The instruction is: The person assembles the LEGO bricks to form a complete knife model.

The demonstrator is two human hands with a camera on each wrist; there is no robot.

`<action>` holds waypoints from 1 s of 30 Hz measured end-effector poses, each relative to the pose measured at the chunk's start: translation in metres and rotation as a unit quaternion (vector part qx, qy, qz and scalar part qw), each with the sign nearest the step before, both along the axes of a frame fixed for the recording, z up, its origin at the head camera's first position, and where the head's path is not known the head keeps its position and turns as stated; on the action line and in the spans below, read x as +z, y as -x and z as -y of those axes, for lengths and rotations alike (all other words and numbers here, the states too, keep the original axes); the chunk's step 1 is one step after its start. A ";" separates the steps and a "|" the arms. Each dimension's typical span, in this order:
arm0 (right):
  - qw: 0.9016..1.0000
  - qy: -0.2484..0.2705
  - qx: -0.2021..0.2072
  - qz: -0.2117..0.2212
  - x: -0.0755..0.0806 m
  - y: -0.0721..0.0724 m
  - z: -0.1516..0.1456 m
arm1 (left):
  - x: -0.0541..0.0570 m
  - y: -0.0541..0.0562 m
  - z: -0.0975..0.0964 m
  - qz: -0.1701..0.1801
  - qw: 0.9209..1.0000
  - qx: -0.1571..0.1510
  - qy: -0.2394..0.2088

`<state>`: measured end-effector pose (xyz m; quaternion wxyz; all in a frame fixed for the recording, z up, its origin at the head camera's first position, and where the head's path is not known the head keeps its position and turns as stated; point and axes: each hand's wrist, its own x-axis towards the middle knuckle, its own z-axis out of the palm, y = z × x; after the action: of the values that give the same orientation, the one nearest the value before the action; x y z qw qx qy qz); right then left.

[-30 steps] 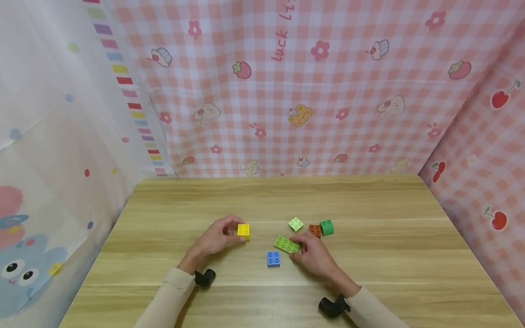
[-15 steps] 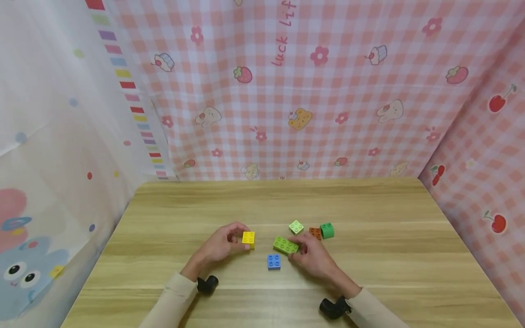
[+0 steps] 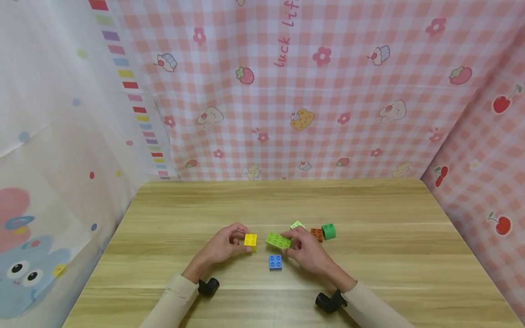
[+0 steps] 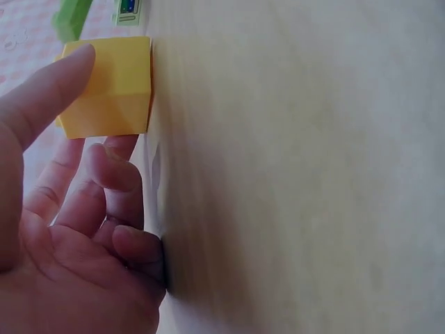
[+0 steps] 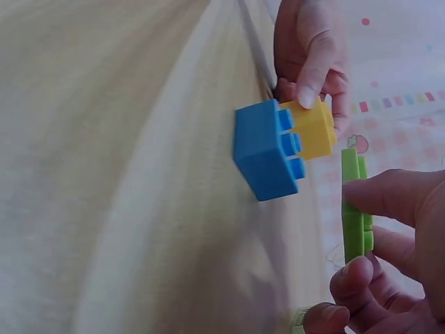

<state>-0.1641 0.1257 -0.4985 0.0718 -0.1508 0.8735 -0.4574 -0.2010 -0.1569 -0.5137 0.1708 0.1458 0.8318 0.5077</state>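
Two bricks held face to face across a narrow gap

The left hand (image 3: pixel 221 245) grasps the yellow brick (image 3: pixel 250 241), thumb on one side and fingertips on another, with the brick at the end of its reach toward the right hand (image 3: pixel 309 253). That hand pinches the long lime brick (image 3: pixel 278 241) by the end nearest its own palm, so the far end points at the yellow brick. The two bricks are near each other and apart. In the right wrist view the lime brick looks clear of the table (image 3: pixel 229 200); whether the yellow one touches the wood, I cannot tell. Both have their studs up.

Around the grips, the blue brick (image 3: pixel 275 262) stands on the table just on the person's side of the lime brick, between the hands. The pale green brick (image 3: pixel 297 225) lies beyond the right hand and is partly covered by it. The brown brick (image 3: pixel 316 234) and the rounded green brick (image 3: pixel 328 231) sit side by side, past the right hand's outer side.

The step in hand, I judge, is bringing the two held bricks together. The next move seems to call for raising one above the other and lining studs up with sockets before pressing; the lime brick's end hold could let it tip under that push.
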 end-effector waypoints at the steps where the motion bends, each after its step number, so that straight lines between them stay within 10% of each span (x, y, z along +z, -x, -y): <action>1: 1.000 0.001 0.003 -0.001 0.002 0.002 0.001 | 0.000 0.000 0.000 0.000 1.000 0.000 0.000; 30: 0.995 0.030 0.078 -0.045 0.020 0.027 0.028 | 0.002 0.001 -0.001 -0.013 0.999 -0.027 0.020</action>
<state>-0.1912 0.0975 -0.4786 0.0631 -0.2410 0.8473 -0.4692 -0.2016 -0.1562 -0.5120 0.1764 0.1715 0.8395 0.4845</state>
